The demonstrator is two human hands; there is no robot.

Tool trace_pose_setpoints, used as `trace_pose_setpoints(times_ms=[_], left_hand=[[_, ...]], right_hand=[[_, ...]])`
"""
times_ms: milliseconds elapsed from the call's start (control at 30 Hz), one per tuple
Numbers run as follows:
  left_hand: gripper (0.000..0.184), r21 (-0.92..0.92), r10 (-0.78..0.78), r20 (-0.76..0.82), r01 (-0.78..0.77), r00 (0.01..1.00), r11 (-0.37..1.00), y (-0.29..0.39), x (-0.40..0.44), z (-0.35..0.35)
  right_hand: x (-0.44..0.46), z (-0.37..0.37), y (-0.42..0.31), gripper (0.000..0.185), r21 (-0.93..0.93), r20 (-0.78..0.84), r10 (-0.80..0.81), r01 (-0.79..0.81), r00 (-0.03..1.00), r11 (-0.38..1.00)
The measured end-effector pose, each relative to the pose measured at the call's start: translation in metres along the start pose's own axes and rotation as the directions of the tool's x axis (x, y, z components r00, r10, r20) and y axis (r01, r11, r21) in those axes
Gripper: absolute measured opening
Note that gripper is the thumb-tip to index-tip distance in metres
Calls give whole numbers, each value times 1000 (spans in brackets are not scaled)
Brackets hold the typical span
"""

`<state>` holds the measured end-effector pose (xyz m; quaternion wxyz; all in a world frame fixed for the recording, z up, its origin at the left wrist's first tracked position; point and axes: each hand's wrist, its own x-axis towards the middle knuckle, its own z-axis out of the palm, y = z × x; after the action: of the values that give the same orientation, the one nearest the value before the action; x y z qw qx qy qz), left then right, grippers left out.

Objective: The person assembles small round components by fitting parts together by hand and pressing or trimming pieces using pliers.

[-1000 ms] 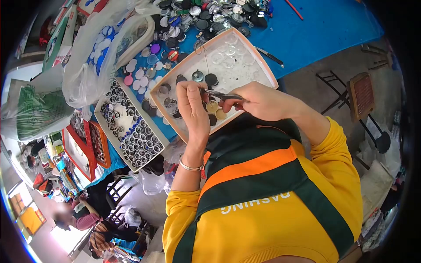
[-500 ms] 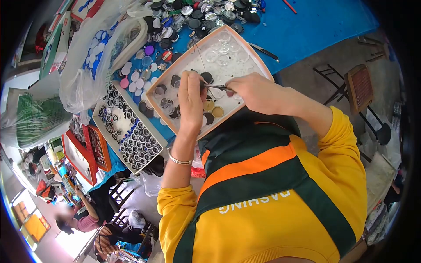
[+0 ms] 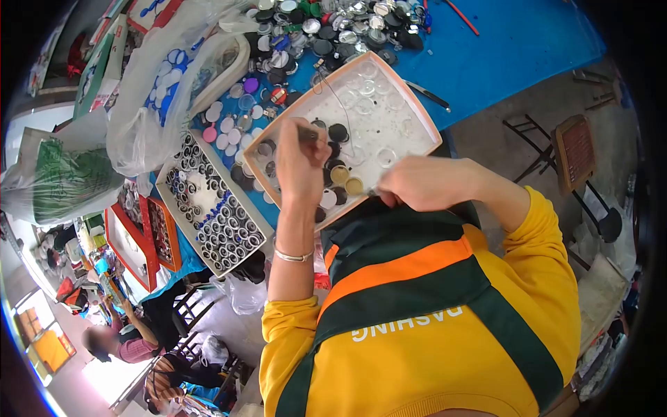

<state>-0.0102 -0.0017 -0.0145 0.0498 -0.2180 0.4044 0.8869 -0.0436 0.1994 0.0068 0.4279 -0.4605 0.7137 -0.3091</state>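
Note:
My left hand (image 3: 300, 163) is over the left part of a shallow white box with an orange rim (image 3: 415, 108). Its fingers are curled round a small dark piece (image 3: 307, 135), mostly hidden by them and blurred. At the box's near right edge, my right hand (image 3: 425, 182) is closed, thumb and fingers together. A thin metal tool, like tweezers, barely shows at its fingertips. Inside the box lie black discs (image 3: 338, 133), two gold-coloured rings (image 3: 353, 185), clear round covers (image 3: 386, 157) and a thin dark cord.
A long tray of small round black-and-silver parts (image 3: 226, 229) stands on the left. Beyond the box are a heap of round watch-like pieces (image 3: 323, 47) and a craft knife (image 3: 427, 96). A plastic bag (image 3: 135, 139) is at the left; a folding chair (image 3: 575, 149) stands right.
My right hand has drawn back from my left, toward the box's near edge, taking the metal tool with it. My left hand's fingers have curled in. The view has shifted slightly.

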Motion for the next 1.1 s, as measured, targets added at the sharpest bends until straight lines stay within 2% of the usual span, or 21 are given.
trace_pose_setpoints(times_ms=[33,100,133,267,333,433,533,567,633,667,733,767,800,833,867,900,967,1000,1100], left_hand=[[27,47,99,1,-99,995,994,5,2,-2],[31,46,91,15,-92,996,995,10,-3,-2],[31,37,76,14,-76,997,996,11,-8,5],[31,-9,67,98,-67,993,998,8,-12,4],[31,-4,79,98,-79,992,997,6,-15,2],[27,5,59,-6,-59,998,998,5,-19,13],[26,75,112,-84,-106,990,992,1,-20,12],[25,149,156,-73,-144,985,978,-1,-19,11],[24,294,243,-42,-221,969,930,-4,-19,8],[23,486,361,-14,-309,933,818,-6,-20,8],[22,782,548,108,-411,830,469,-11,-24,9],[21,803,545,130,-410,828,432,-10,-23,9],[20,823,538,156,-410,828,392,-5,-18,7],[19,842,530,180,-408,828,353,-1,-15,5],[16,812,391,126,-321,912,488,1,-12,-2],[17,784,305,110,-271,946,558,4,-11,-7],[18,718,119,92,-149,989,680,5,-8,-11],[21,653,86,89,-123,992,747,4,-7,-11],[24,590,-21,38,-5,999,808,3,-5,-9]], right_hand=[[-2,-4,2,19,55,-78,-42,46,996,997],[-2,-10,3,25,161,-233,-115,155,966,975],[-2,-17,-1,27,279,-263,21,55,964,959],[10,-19,-10,26,307,-350,-27,142,936,941],[13,-18,-12,25,309,-357,-29,148,934,939],[16,-15,-9,27,306,-311,7,93,950,947],[12,-18,-14,28,321,-281,58,37,958,946],[11,-19,-16,29,333,-275,71,26,959,943],[13,-18,-12,25,260,-265,93,-21,960,965],[14,-16,-9,24,223,-261,104,-45,960,974],[19,-2,-5,19,-151,-463,-92,24,882,988],[22,4,-5,18,-335,-522,-212,29,826,942],[25,7,-7,16,-599,-506,-321,-58,801,799],[26,8,-8,16,-643,-458,-300,-79,837,762],[28,7,-7,16,-688,-410,-278,-94,869,720],[29,7,-6,16,-728,-366,-252,-107,896,677],[31,10,2,12,-758,-358,-314,-78,879,647],[30,10,5,11,-775,-349,-347,-60,871,629],[29,11,8,12,-745,-347,-323,-50,880,665]])
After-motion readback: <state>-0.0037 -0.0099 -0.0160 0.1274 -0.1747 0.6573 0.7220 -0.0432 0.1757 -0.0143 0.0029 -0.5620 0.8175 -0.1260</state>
